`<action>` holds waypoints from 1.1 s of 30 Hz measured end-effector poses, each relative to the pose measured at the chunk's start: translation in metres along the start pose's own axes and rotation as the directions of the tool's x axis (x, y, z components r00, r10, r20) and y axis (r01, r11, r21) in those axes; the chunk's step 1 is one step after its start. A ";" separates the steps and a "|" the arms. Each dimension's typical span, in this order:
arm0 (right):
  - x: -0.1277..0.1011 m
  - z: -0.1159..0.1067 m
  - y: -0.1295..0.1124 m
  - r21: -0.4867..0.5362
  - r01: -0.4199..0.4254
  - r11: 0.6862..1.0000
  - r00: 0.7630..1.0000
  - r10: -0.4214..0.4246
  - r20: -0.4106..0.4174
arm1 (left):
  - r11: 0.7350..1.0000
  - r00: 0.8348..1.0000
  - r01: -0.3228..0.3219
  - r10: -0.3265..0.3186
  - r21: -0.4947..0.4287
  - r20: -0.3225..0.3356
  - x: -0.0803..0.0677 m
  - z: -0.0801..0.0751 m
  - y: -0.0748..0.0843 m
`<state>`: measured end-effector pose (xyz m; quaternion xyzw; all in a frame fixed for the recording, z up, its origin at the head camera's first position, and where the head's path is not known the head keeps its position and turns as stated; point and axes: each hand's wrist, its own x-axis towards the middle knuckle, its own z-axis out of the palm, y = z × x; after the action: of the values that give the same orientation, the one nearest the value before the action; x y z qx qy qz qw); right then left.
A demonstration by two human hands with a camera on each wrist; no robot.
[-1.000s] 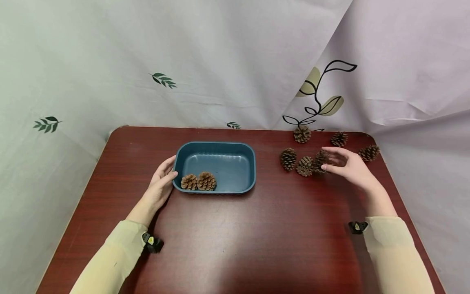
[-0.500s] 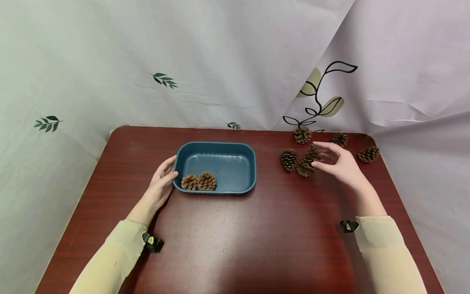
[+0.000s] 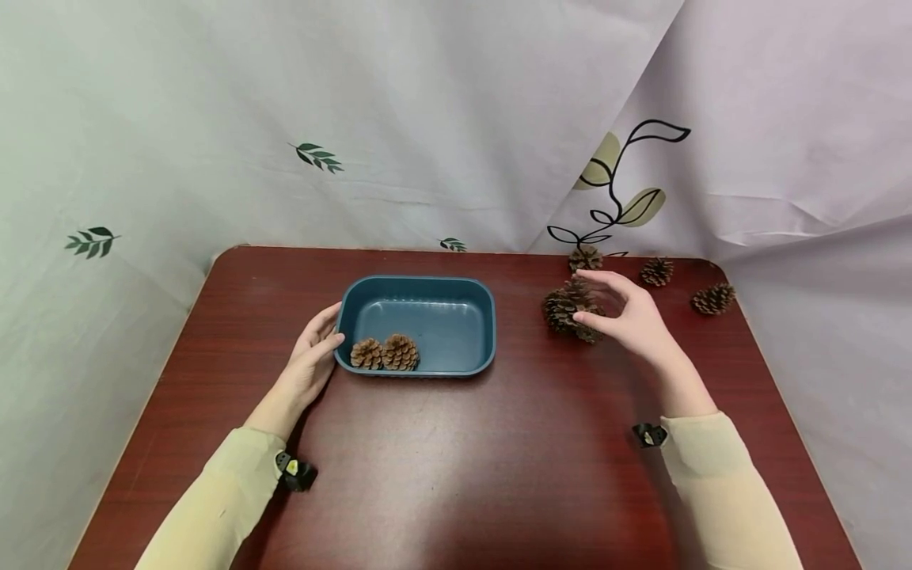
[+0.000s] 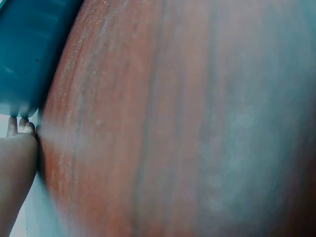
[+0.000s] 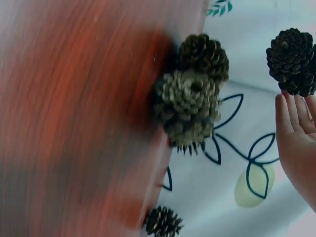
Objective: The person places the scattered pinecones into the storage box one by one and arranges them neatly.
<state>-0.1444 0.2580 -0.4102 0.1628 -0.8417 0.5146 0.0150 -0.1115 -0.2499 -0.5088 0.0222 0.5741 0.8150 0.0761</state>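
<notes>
A blue tray (image 3: pixel 484 317) sits on the red-brown table (image 3: pixel 456 459) with two pine cones (image 3: pixel 385 353) in its near left corner. My left hand (image 3: pixel 324 332) rests flat against the tray's left wall (image 4: pixel 24 54), fingers relaxed. My right hand (image 3: pixel 580 297) pinches a dark pine cone (image 3: pixel 574 291) between thumb and fingers, just above two cones lying on the table (image 3: pixel 557 310). In the right wrist view the held cone (image 5: pixel 291 61) sits at my fingertips (image 5: pixel 286 113), beside the loose cones (image 5: pixel 192 94).
More pine cones lie at the table's back right: one by the curtain (image 3: pixel 586 257), one further right (image 3: pixel 657 271), one near the right edge (image 3: pixel 712 298). A leaf-printed cloth (image 3: pixel 427 119) hangs behind the table. Table edges are close on the right.
My right hand picked a cone out of the right-hand cluster and carried it leftward, a little above the table. The left hand and the tray stayed still.
</notes>
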 end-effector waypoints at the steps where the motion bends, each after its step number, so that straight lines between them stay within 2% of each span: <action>1: 0.001 0.003 0.000 0.015 0.012 1.000 1.000 -0.012 0.000 | 1.000 1.000 0.000 0.000 0.001 -0.001 0.000 0.000 0.000; 10: 0.006 0.025 -0.008 0.068 0.043 0.997 0.999 -0.043 -0.003 | 1.000 1.000 0.006 -0.006 0.001 -0.003 0.000 0.001 0.001; 17: 0.011 0.042 -0.017 0.158 0.085 0.984 0.996 -0.090 0.026 | 1.000 1.000 0.010 -0.010 0.000 -0.009 0.000 0.001 0.001; 23: 0.015 0.058 -0.019 0.172 0.119 0.978 0.991 -0.127 0.040 | 1.000 1.000 0.014 -0.014 0.006 -0.007 0.000 0.001 0.001; 33: 0.019 0.086 -0.024 0.199 0.114 0.973 0.989 -0.131 0.071 | 1.000 1.000 0.018 -0.018 0.004 -0.011 0.000 0.001 0.002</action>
<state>-0.1435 0.1684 -0.4264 0.2364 -0.7758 0.5850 -0.0044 -0.1119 -0.2493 -0.5069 0.0124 0.5761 0.8133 0.0803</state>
